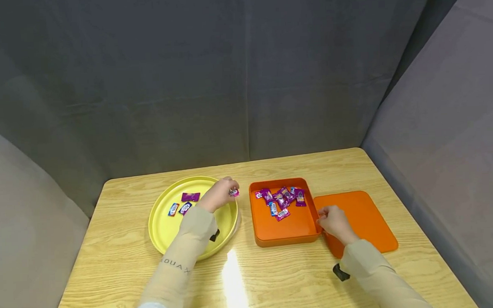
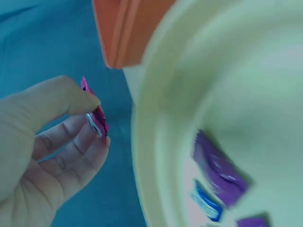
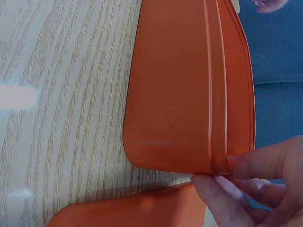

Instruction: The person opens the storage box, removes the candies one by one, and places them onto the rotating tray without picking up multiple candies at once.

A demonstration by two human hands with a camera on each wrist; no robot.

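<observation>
Above the right rim of a round yellow tray [image 1: 164,238], my left hand [image 1: 218,194] pinches a small pink wrapped candy [image 2: 98,120] between thumb and fingers. Several candies remain on the tray, among them a purple one [image 1: 190,197] and a blue-and-red one [image 1: 173,209]. To the right sits an orange square box [image 1: 281,230] with several purple, pink and blue candies [image 1: 284,198] inside. My right hand [image 1: 333,221] grips the box's right rim, thumb and fingers on either side of the wall, as the right wrist view shows.
An orange lid [image 1: 367,213] lies on the wooden table [image 1: 283,279] right of the box, partly under my right hand. Grey cloth walls [image 1: 244,81] stand behind the table and at both sides. Box and tray stand a short gap apart.
</observation>
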